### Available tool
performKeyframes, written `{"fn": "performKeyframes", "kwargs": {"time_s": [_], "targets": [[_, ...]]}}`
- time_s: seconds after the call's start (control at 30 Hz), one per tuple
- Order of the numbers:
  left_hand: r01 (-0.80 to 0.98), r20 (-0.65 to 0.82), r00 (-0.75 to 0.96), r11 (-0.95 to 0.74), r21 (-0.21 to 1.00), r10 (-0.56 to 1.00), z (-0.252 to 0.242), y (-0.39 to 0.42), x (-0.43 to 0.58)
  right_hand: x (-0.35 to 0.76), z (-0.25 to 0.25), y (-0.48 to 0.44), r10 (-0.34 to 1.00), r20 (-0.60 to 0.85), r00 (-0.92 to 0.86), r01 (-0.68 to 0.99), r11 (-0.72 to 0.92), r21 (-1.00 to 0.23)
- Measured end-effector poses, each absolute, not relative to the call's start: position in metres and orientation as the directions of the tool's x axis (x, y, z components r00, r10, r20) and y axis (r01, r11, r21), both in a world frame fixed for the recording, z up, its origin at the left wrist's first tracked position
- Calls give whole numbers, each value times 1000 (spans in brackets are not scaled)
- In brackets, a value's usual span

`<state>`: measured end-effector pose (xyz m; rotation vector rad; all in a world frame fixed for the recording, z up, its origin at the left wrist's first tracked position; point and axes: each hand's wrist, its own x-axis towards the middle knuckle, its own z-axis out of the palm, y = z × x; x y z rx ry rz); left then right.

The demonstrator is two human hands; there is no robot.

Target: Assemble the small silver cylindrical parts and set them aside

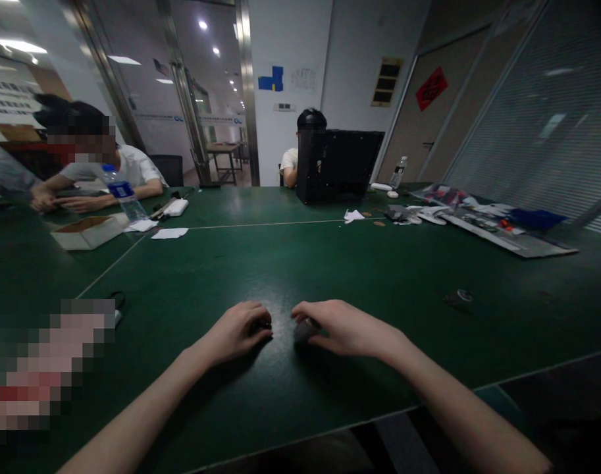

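My left hand [241, 332] rests low over the green tabletop [261, 263], its fingers curled and closed. A small dark thing shows between its thumb and fingers, too dim to name. Facing it across a narrow gap, my right hand [337, 326] is closed around a small dark grey rounded object [305, 330]. Its fingers and thumb hide part of that object, and its kind cannot be made out. The two hands are apart from each other.
A small shiny ring-like item [463, 296] lies to the right. Further back stand a black monitor-like box [339, 164], a water bottle [125, 194], a shallow open box [90, 232] and a cluttered board [522, 243]. Two people sit across the table.
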<state>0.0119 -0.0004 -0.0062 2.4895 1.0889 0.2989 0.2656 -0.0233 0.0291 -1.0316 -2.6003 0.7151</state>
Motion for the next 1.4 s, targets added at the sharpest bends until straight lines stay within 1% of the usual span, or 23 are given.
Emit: {"fn": "performKeyframes", "kwargs": {"time_s": [0.1, 0.2, 0.27, 0.33, 0.43, 0.53, 0.63, 0.7, 0.8, 0.9, 1.13, 1.23, 1.4], "targets": [[645, 50, 679, -628, 436, 732, -6, -1, 11, 241, 19, -13, 615, 73, -785, 499, 697, -515], [637, 62, 685, -639, 431, 726, -7, -1, 9, 228, 7, -5, 567, 130, -813, 413, 720, -557], [629, 70, 691, -646, 433, 720, -9, -1, 9, 225, -3, -2, 574, 173, -801, 371, 702, -608], [623, 77, 694, -651, 433, 716, -11, 0, 8, 224, -12, 0, 612, 193, -767, 347, 649, -677], [626, 77, 691, -648, 434, 719, -12, 1, 8, 225, -23, 1, 654, 170, -737, 314, 555, -770], [632, 66, 687, -640, 437, 723, -9, 0, 9, 226, -28, 1, 657, 160, -737, 296, 525, -798], [642, 66, 677, -632, 435, 733, -5, 0, 8, 225, -28, -2, 678, 166, -716, 320, 531, -785], [648, 87, 659, -623, 438, 747, -4, 0, 8, 223, -29, -4, 690, 181, -701, 353, 556, -752], [637, 165, 629, -626, 449, 759, -4, -1, 7, 219, -33, -6, 696, 207, -688, 386, 592, -708], [626, 233, 611, -642, 442, 756, -3, -2, 8, 216, -38, -7, 705, 216, -676, 391, 591, -706], [613, 306, 577, -649, 450, 757, -1, -6, 8, 218, -34, -9, 701, 230, -675, 409, 615, -674], [612, 323, 575, -657, 439, 752, 0, -7, 8, 219, -30, -12, 683, 235, -691, 410, 638, -652], [624, 309, 597, -671, 400, 740, 1, -8, 9, 217, -28, -14, 685, 241, -687, 421, 647, -636]]}}
